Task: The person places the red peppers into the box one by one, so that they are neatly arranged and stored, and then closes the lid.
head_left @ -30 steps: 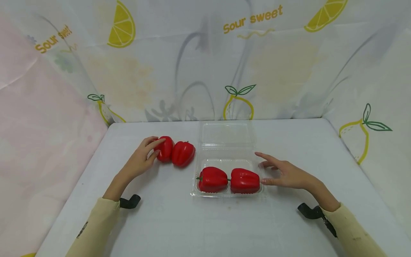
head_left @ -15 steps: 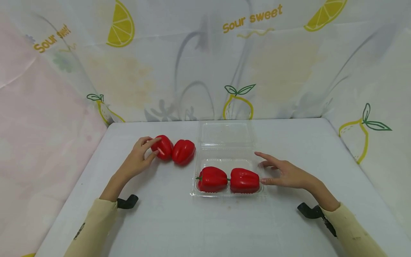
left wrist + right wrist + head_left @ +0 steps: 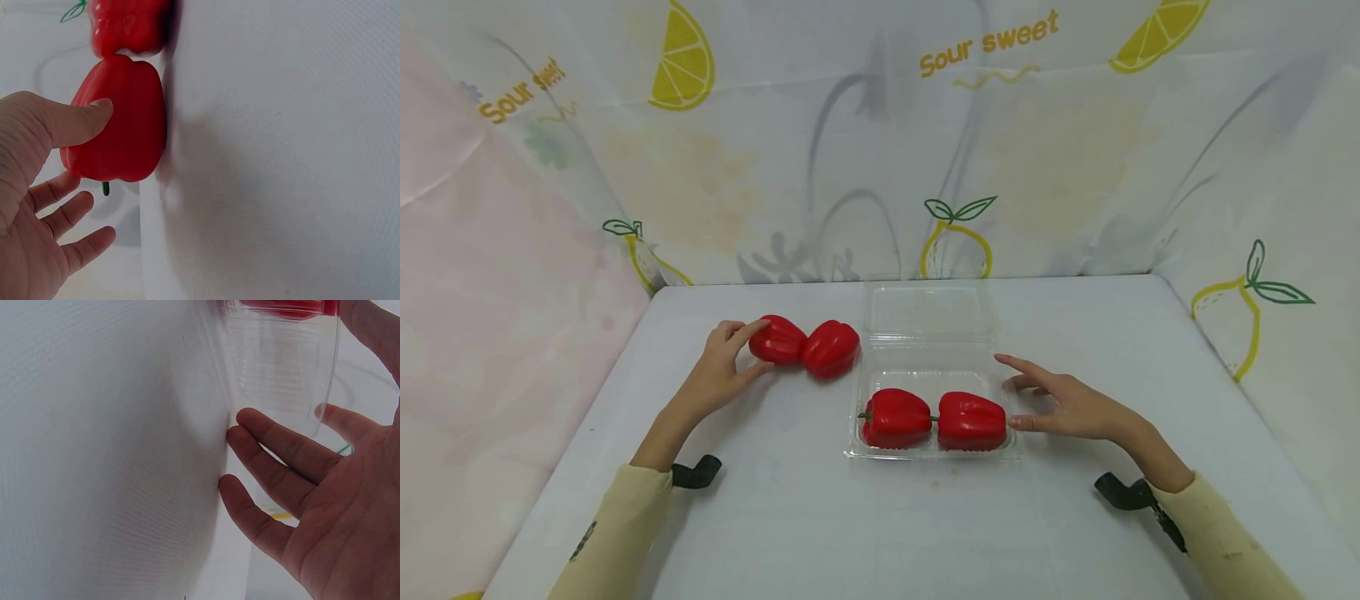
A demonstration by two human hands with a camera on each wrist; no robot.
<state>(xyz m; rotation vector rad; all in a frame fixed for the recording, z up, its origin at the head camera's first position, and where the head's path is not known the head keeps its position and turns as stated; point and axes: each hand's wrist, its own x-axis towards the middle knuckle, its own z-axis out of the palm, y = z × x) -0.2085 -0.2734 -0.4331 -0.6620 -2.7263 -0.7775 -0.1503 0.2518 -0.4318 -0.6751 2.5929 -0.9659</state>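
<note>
In the head view my left hand [image 3: 718, 369] pinches a red bell pepper [image 3: 777, 341] at the left of the table, thumb on the near side and index finger on the far side. The left wrist view shows the thumb pressed on this bell pepper [image 3: 125, 125] and its green stem pointing toward the other, spread fingers. A second red bell pepper [image 3: 831, 349] lies against its right side. Two more bell peppers, a left one [image 3: 897, 419] and a right one [image 3: 972, 422], lie in a clear plastic clamshell box [image 3: 925, 455]. My right hand [image 3: 1067, 408], fingers extended, stays at the box's right edge.
The box's clear lid [image 3: 931, 310] lies folded back toward the rear of the white table [image 3: 880, 533]. Behind the table hangs a lemon-print cloth [image 3: 865, 167], which also lines both sides. A black wrist mount [image 3: 698, 472] sticks out from the left sleeve.
My left hand has shifted slightly left, turning its bell pepper to lie more sideways. The adjoining bell pepper has rolled slightly away and turned. My right hand and the box stay in place.
</note>
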